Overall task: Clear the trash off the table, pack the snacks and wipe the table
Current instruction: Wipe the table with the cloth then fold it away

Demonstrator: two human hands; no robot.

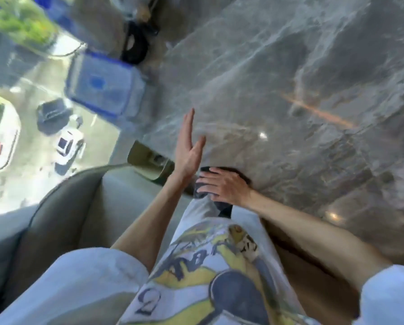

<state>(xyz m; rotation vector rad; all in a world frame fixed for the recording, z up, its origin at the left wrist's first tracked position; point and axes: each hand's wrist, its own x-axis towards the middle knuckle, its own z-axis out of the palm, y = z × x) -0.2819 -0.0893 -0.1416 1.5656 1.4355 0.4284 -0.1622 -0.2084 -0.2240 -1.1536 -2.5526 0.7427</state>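
Observation:
The view is tilted and blurred. A grey marble table (278,78) fills the upper right. My right hand (222,184) lies flat on a dark cloth (242,175) at the table's near edge, fingers spread over it. My left hand (189,146) is raised on edge just left of it, fingers straight and apart, holding nothing. A clear plastic box with a blue lid rim (104,85) stands at the table's far left end. What it holds cannot be made out.
A black object (135,43) lies beyond the box at the table's far end. A beige cushioned seat (83,207) curves below the table's left side. A window on the left looks down on a street with cars (68,145).

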